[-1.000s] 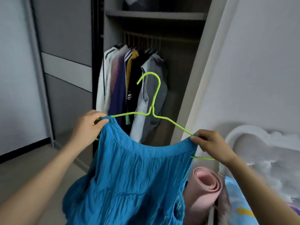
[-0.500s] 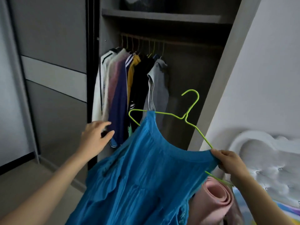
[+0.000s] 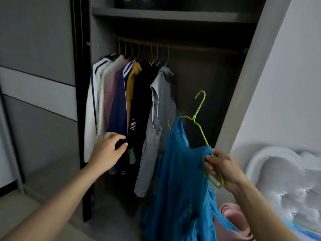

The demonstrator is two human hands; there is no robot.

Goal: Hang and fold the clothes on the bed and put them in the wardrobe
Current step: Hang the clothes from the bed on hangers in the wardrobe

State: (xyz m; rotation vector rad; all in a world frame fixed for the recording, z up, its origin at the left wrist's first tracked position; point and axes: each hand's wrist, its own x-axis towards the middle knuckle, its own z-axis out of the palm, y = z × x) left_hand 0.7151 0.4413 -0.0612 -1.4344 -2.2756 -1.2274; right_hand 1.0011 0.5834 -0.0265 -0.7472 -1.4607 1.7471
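A blue pleated dress (image 3: 180, 180) hangs on a lime-green wire hanger (image 3: 199, 112), tilted with its hook pointing up toward the wardrobe rail (image 3: 191, 48). My right hand (image 3: 220, 166) grips the hanger's lower right end together with the dress shoulder. My left hand (image 3: 109, 150) is off the dress, fingers apart, in front of the navy garment (image 3: 118, 108) among the hung clothes. The open wardrobe (image 3: 173, 14) stands straight ahead.
Several garments hang at the rail's left part, ending with a grey one (image 3: 159, 110); the rail's right part is bare. A sliding door (image 3: 38, 84) is on the left. A rolled pink mat (image 3: 234, 220) and a white tufted headboard (image 3: 284, 171) are at lower right.
My left hand let go of the hanger and moved to the hung clothes. My right hand carried the dress and hanger toward the wardrobe opening, and the view came closer.
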